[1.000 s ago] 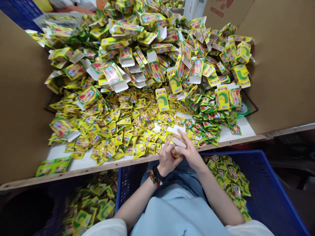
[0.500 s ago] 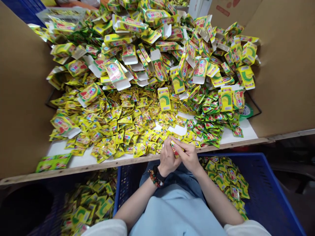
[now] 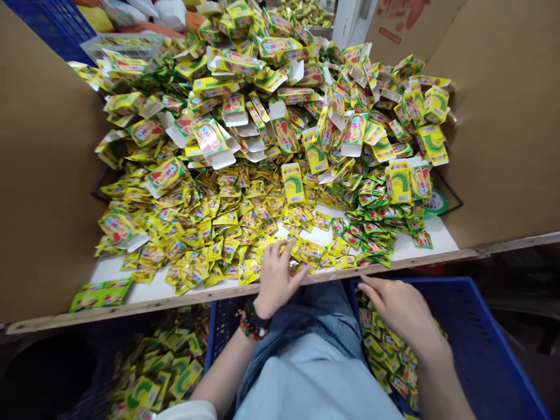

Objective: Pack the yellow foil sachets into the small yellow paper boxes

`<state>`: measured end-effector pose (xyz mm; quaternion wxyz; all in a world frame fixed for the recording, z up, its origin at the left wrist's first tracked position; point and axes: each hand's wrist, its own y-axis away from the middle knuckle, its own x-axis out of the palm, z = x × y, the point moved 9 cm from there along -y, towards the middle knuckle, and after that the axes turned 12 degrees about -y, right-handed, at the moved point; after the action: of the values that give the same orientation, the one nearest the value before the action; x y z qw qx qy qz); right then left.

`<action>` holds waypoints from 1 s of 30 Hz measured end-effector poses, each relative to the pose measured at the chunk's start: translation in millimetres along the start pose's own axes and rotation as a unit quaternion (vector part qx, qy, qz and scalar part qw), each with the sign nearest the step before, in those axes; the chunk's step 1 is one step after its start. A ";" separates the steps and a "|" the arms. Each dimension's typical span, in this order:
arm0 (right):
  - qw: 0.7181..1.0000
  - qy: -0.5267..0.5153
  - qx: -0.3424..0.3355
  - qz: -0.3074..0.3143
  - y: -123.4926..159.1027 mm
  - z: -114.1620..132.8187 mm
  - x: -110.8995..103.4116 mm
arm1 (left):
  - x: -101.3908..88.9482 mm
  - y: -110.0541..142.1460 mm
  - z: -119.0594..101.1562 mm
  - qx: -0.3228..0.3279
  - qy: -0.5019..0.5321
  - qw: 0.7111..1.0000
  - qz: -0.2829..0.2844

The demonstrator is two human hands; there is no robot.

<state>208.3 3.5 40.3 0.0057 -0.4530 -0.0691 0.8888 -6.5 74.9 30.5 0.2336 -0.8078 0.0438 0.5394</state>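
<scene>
My left hand (image 3: 276,277) rests at the table's front edge with its fingers spread, touching small yellow candy sachets (image 3: 308,252). Nothing shows in its grasp. Over the blue crate (image 3: 468,326) on the right is my right hand (image 3: 405,309), somewhat blurred, its thumb and forefinger apart and no box visible between them. Beneath it lie filled yellow-green boxes (image 3: 380,350). Green sachets (image 3: 376,233) are heaped on the tabletop to the right of the yellow ones.
Behind the sachets rises a big pile of open small cartons (image 3: 280,125). Cardboard walls (image 3: 507,128) flank the table. A green strip of packets (image 3: 100,294) lies at the front left corner. More boxes (image 3: 161,373) fill a crate below left. A wooden edge (image 3: 175,306) borders the table.
Both hands held a small carton between them and pressed its flap; now they are apart. The left moved to the sachets, the right swung over the right crate, and the carton has left the hands.
</scene>
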 end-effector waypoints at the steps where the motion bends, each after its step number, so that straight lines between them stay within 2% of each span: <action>1: 0.999 0.040 0.021 0.005 -1.5 -14.3 -5.7 | -2.1 -6.2 11.2 -0.029 -0.048 0.998 -0.001; 3: 0.999 0.042 0.011 0.015 -20.0 -29.1 -2.5 | 3.4 -18.6 23.9 -0.058 -0.121 0.991 0.013; 6: 0.998 -0.051 -0.028 -0.020 -76.7 -35.0 17.3 | 20.4 -34.7 20.3 -0.044 -0.152 0.986 0.045; 9: 0.990 -0.136 -0.037 -0.004 -133.2 -37.4 43.5 | 21.1 -43.5 14.3 -0.042 -0.077 0.995 0.044; 12: 0.986 -0.164 -0.032 0.002 -157.9 -38.8 48.9 | 11.4 -44.4 32.2 -0.129 0.083 0.988 0.022; 14: 0.982 -0.185 -0.026 -0.003 -156.6 -36.9 44.7 | 9.8 -40.6 49.1 -0.205 0.202 0.958 -0.003; 16: 0.978 -0.209 -0.024 -0.005 -147.0 -28.0 42.2 | 17.4 -36.4 55.8 -0.253 0.315 0.915 -0.012; 18: 0.962 -0.273 -0.018 0.002 -134.4 -12.5 45.4 | 30.8 -34.3 47.5 -0.265 0.411 0.872 0.008; 20: 0.915 -0.404 0.022 0.002 -123.0 1.1 52.5 | 41.6 -33.8 28.4 -0.248 0.476 0.843 0.042; 23: 0.810 -0.575 0.112 -0.027 -110.7 10.5 62.7 | 43.9 -33.5 2.3 -0.203 0.505 0.836 0.068; 24: 0.793 -0.594 0.129 -0.031 -108.4 12.5 64.0 | 42.3 -33.0 -1.7 -0.195 0.502 0.840 0.066; 27: 0.777 -0.612 0.144 0.011 -106.4 19.7 67.0 | 37.4 -28.6 -1.1 -0.202 0.490 0.847 0.045; 30: 0.795 -0.592 0.131 0.015 -106.4 20.0 60.2 | 35.2 -23.2 -0.3 -0.201 0.499 0.842 0.040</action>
<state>151.0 110.9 17.1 0.0093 0.1661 0.0652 0.9839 15.8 101.7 6.9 -0.0088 -0.9945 0.0774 0.0696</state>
